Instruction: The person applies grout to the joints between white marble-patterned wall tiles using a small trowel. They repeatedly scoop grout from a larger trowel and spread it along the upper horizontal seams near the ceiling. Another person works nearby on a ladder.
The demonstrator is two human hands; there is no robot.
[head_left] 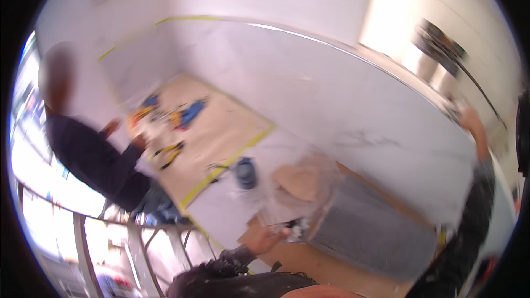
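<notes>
My left hand [265, 238] is low in the middle of the view, its fingers closed on a small grey and white crumpled-looking thing [298, 230], too blurred to name. At the upper right, my right arm reaches out to the top edge of the low white wall [342, 94]. My right hand [470, 121] is at that ledge beside a small greyish object [454, 111]. Motion blur hides whether its fingers hold the object or rest on the edge. A dark grey sheet [381, 226] lies on brown cardboard [331, 259] between my arms.
A blue container [246, 174] and a tan, plastic-wrapped bundle [301, 181] lie ahead. Scattered tools [185, 115] lie on brown paper [226, 124] edged with yellow tape. Another person [91, 149] stands at the left behind a metal railing [83, 243]. A blurred dark-topped device [439, 49] is upper right.
</notes>
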